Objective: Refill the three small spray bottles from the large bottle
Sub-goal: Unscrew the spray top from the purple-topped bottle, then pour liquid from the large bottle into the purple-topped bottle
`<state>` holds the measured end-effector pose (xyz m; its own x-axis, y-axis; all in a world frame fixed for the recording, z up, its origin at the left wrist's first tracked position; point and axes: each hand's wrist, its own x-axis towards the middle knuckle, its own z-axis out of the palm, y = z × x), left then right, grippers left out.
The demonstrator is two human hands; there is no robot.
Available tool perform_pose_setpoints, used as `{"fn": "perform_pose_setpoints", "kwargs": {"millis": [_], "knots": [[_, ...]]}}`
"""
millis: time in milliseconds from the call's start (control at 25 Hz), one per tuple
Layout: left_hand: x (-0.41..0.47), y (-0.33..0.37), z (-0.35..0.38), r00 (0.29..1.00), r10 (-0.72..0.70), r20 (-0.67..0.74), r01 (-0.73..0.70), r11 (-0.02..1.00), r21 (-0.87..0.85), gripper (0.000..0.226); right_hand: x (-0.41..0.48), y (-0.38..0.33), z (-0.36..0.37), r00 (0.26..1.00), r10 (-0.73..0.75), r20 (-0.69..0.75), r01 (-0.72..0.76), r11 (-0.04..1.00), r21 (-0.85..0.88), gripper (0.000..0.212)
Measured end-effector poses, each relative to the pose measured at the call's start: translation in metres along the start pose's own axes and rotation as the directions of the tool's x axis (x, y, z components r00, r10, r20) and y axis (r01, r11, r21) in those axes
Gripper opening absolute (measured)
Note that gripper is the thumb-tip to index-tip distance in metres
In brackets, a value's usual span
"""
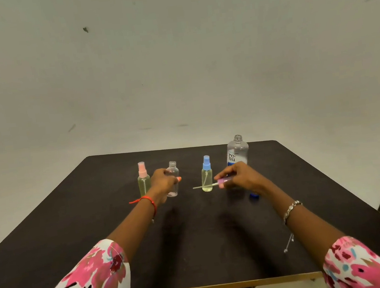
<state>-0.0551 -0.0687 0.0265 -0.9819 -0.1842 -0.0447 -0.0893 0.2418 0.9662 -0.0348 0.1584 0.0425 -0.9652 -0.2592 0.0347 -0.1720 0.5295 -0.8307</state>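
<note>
Head view shows me the open spray bottle (173, 178) in the middle of the row, with no top on and almost nothing in it. My left hand (163, 179) is wrapped around its side, fingers curled shut on it. Just left of this bottle stands the pink-top spray bottle (144, 181), with yellow liquid in it. To its right stands the blue-top spray bottle (206, 175), also yellowish. My right hand (238, 177) pinches the purple spray top (222, 182) between thumb and fingers, its thin tube (203, 186) sticking out sideways. Farther right and back is the large bottle (237, 151), cap off, and nearer me a blue cap (254, 195) on the dark table (197, 250).

I think the pour comes next. I should put the spray top down, keep a firm hold on the little bottle, and pour slowly, since its mouth is small.
</note>
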Motion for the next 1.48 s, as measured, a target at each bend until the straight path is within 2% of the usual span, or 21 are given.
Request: {"fn": "perform_pose_setpoints", "kwargs": {"millis": [80, 200, 360, 600, 840, 920, 1000, 1080, 1160, 1200, 1240, 1320, 1400, 1480], "knots": [[0.001, 0.000, 0.003, 1.000, 0.009, -0.017, -0.010, 0.999, -0.046, 0.042, -0.001, 0.018, 0.012, 0.998, 0.005, 0.068, -0.002, 0.999, -0.050, 0.029], [0.001, -0.001, 0.008, 1.000, 0.001, -0.001, -0.001, 0.998, -0.068, 0.043, -0.003, 0.038, 0.029, 0.994, 0.041, 0.105, -0.040, 0.999, -0.011, 0.034], [0.003, -0.004, 0.010, 1.000, -0.005, -0.002, 0.004, 0.997, -0.083, 0.043, -0.006, 0.046, 0.037, 0.993, 0.038, 0.110, -0.052, 0.990, 0.131, 0.043], [0.005, -0.006, 0.015, 1.000, -0.009, 0.015, 0.010, 0.995, -0.101, 0.042, -0.006, 0.049, 0.038, 0.994, 0.015, 0.113, -0.030, 0.991, 0.128, 0.048], [0.005, -0.007, 0.018, 1.000, 0.002, 0.021, 0.001, 0.994, -0.113, 0.043, -0.007, 0.045, 0.036, 0.997, 0.030, 0.077, -0.047, 0.972, 0.230, 0.046], [0.005, -0.005, 0.018, 1.000, 0.006, 0.017, -0.004, 0.993, -0.119, 0.043, -0.007, 0.040, 0.032, 1.000, 0.004, -0.022, 0.002, 0.969, 0.246, 0.035], [0.007, -0.005, 0.018, 1.000, 0.019, 0.011, -0.017, 0.992, -0.126, 0.042, -0.004, 0.034, 0.026, 0.973, -0.022, -0.228, 0.081, 0.964, 0.253, 0.026], [0.008, -0.006, 0.018, 1.000, 0.027, 0.006, -0.026, 0.991, -0.128, 0.041, 0.003, 0.028, 0.020, 0.867, -0.013, -0.498, 0.163, 0.952, 0.258, 0.022], [0.010, -0.007, 0.017, 0.999, 0.038, 0.007, -0.037, 0.992, -0.125, 0.042, 0.014, 0.024, 0.012, 0.721, 0.032, -0.692, 0.140, 0.972, 0.190, 0.035], [0.012, -0.007, 0.017, 0.999, 0.049, 0.007, -0.048, 0.991, -0.123, 0.043, 0.021, 0.022, 0.007, 0.687, 0.058, -0.724, 0.092, 0.982, 0.165, 0.049], [0.013, -0.007, 0.016, 0.998, 0.060, 0.007, -0.058, 0.991, -0.122, 0.044, 0.029, 0.022, 0.002, 0.689, 0.082, -0.720, 0.044, 0.987, 0.155, 0.064], [0.016, -0.007, 0.014, 0.997, 0.078, -0.001, -0.078, 0.988, -0.133, 0.047, 0.046, 0.024, -0.007, 0.744, 0.130, -0.655, -0.016, 0.984, 0.177, 0.089], [0.018, -0.006, 0.012, 0.995, 0.096, -0.009, -0.096, 0.985, -0.141, 0.048, 0.061, 0.027, -0.011, 0.771, 0.176, -0.612, -0.022, 0.968, 0.251, 0.097], [0.019, -0.004, 0.011, 0.993, 0.114, -0.018, -0.115, 0.985, -0.131, 0.046, 0.072, 0.029, -0.011, 0.778, 0.236, -0.582, -0.033, 0.940, 0.339, 0.087]]}}
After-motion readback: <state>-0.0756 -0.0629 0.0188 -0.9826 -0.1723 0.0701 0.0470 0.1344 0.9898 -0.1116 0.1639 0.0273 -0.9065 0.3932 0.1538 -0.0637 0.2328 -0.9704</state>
